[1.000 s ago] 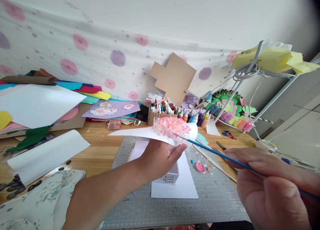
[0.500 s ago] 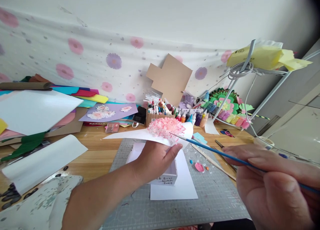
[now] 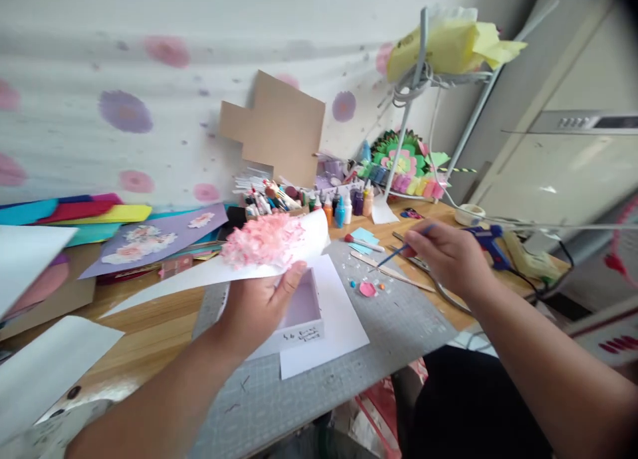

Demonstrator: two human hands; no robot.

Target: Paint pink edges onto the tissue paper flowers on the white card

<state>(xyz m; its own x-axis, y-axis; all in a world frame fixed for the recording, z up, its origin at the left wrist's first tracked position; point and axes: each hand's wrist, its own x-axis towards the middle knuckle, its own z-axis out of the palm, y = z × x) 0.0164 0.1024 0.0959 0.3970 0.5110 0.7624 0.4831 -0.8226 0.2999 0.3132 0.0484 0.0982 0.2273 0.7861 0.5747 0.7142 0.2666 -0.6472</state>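
My left hand (image 3: 262, 306) is closed on a white paper sheet (image 3: 184, 277), holding it from below with the thumb at its near edge. On that sheet sits a ruffled pink-and-white paper flower (image 3: 264, 240). My right hand (image 3: 448, 254) grips a thin blue paintbrush (image 3: 396, 253), its tip pointing down to the left. Just below the tip, dabs of paint lie on the grey cutting mat (image 3: 399, 333): a pink one (image 3: 367, 289), a blue one (image 3: 352, 283) and an orange one (image 3: 381, 286). Under my left hand stands a shallow white box (image 3: 304, 336), partly hidden.
Behind the hands stand paint bottles (image 3: 340, 210) and a box of pens (image 3: 264, 200). To the right lie a blue glue gun (image 3: 488, 243) and a wooden stick (image 3: 393, 271). A purple sheet with flowers (image 3: 199, 236) is at the left. A white rack (image 3: 406, 127) rises at the back right.
My right hand has drawn the brush away from the flower toward the paint dabs. The view has turned right; my left hand still holds the sheet with the flower.
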